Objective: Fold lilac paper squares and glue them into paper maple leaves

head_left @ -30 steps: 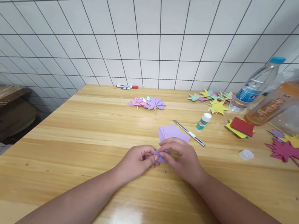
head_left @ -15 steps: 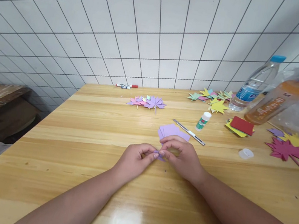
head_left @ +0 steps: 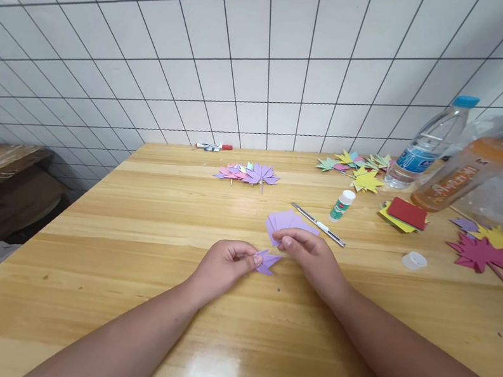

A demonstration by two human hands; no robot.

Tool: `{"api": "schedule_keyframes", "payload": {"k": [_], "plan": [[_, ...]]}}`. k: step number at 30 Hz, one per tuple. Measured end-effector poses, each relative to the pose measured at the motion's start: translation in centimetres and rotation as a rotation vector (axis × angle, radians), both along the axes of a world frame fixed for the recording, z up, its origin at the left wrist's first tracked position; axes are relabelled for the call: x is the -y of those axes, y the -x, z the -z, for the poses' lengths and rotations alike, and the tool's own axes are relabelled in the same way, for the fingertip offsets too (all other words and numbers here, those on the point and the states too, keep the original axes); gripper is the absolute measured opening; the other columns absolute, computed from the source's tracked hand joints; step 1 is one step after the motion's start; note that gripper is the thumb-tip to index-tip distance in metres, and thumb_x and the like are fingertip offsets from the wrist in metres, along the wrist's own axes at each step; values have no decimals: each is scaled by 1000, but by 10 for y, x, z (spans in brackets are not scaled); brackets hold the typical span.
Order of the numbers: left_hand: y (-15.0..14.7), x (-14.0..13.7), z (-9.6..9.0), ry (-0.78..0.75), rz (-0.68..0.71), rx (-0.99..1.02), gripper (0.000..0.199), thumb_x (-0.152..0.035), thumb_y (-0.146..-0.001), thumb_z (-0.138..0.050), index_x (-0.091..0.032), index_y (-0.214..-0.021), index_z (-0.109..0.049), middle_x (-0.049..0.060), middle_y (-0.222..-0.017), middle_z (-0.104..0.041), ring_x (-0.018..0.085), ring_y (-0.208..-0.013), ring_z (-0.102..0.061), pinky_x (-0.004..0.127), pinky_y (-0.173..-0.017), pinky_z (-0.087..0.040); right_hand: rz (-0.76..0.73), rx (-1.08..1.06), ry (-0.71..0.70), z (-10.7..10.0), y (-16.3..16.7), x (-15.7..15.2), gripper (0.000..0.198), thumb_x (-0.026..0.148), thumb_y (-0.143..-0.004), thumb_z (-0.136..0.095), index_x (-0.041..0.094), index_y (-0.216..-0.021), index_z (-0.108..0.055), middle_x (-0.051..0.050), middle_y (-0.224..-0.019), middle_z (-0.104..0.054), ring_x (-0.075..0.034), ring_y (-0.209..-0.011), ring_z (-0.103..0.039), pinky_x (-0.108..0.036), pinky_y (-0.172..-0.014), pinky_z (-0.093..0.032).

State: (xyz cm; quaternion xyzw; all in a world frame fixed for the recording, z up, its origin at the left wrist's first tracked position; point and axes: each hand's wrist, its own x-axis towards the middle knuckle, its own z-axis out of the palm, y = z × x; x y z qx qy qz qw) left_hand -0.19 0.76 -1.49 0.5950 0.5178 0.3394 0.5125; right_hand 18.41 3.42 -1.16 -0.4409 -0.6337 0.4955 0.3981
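Observation:
Between the thumb and fingers of my left hand (head_left: 228, 268) is a small folded purple paper piece (head_left: 269, 262), its pointed tips fanning out to the right. My right hand (head_left: 312, 256) is just above and to the right of it, thumb and fingers drawn together at the near edge of some purple paper sheets (head_left: 287, 219). Whether a sheet is pinched there is hidden by the fingers. Just behind that hand, a slim utility knife (head_left: 317, 223) lies at a slant along the sheets. A glue stick (head_left: 342, 205) stands uncapped beyond the knife.
Paper maple leaves (head_left: 261, 174) lie at the back, with more leaves (head_left: 365, 178) farther right. Markers (head_left: 213, 147) rest near the tiled wall. On the right are a water bottle (head_left: 427, 147), an orange drink bottle (head_left: 474, 168), red paper (head_left: 407, 213), a cap (head_left: 413, 261) and a crimson leaf (head_left: 481, 254).
My right hand has let go of the folded purple piece and moved slightly up and right to the sheets. The piece now shows more fully in my left hand.

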Motion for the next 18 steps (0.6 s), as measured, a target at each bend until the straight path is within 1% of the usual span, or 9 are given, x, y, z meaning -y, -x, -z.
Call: {"api": "schedule_keyframes", "payload": {"k": [2, 5, 8, 11, 13, 14, 15, 17, 18], "plan": [[0, 0, 1, -14, 13, 4, 25, -37, -75, -60, -14, -72, -66, 1, -62, -62, 11, -56, -51, 20, -53, -38, -70, 56, -113, 1, 1, 2, 22, 33, -77, -58, 19, -91, -66, -5, -89, -67, -17, -83, -61, -30, -77, -48], [-2, 2, 1, -34, 50, 30, 22, -34, -77, -59, -14, -74, -66, 3, -72, -67, 13, -64, -56, 22, -60, -42, -115, 132, -261, 3, 4, 5, 9, 24, -76, -59, 19, -79, -66, -4, -86, -66, -16, -83, -60, -29, -78, -46], [-5, 3, -2, -29, 103, 44, 22, -33, -79, -56, -14, -73, -66, 5, -76, -69, 15, -70, -59, 24, -67, -44, -97, 178, -307, 3, 5, 5, 11, 20, -77, -56, 19, -68, -62, -4, -82, -65, -15, -80, -60, -28, -76, -46], [-4, 3, -4, -41, 117, 38, 23, -34, -80, -56, -14, -73, -67, 4, -74, -68, 15, -70, -59, 24, -68, -44, -98, 206, -291, 1, 5, 4, 11, 20, -77, -55, 19, -68, -60, -3, -78, -64, -15, -76, -60, -27, -73, -46], [-3, 3, -4, -45, 96, 33, 24, -34, -79, -56, -15, -74, -68, 3, -70, -67, 14, -66, -57, 23, -65, -43, -118, 188, -237, 0, 4, 6, 10, 23, -79, -53, 18, -74, -60, -3, -77, -63, -14, -73, -59, -26, -70, -46], [-1, 2, -4, -44, 79, 39, 24, -35, -79, -57, -15, -74, -69, 2, -68, -67, 14, -65, -57, 23, -63, -43, -137, 169, -201, -1, 4, 8, 10, 26, -80, -53, 18, -82, -60, -2, -79, -63, -14, -73, -59, -26, -68, -46], [0, 2, -4, -46, 60, 49, 24, -35, -79, -57, -15, -73, -69, 2, -67, -66, 14, -64, -56, 23, -63, -42, -165, 151, -171, -1, 4, 9, 17, 28, -79, -55, 19, -93, -58, -2, -82, -63, -14, -74, -59, -26, -68, -46], [1, 1, -3, -54, 19, 67, 25, -36, -78, -57, -15, -72, -69, 2, -67, -66, 14, -64, -56, 23, -62, -42, -224, 145, -154, -1, 4, 12, 45, 32, -74, -63, 22, -115, -48, -2, -90, -63, -15, -80, -58, -27, -72, -46], [2, 0, -2, -56, 1, 71, 25, -36, -78, -57, -15, -72, -69, 2, -68, -66, 14, -65, -56, 23, -63, -42, -242, 159, -168, 0, 5, 14, 57, 32, -71, -66, 23, -122, -42, -2, -94, -62, -16, -84, -58, -28, -74, -45]]}}
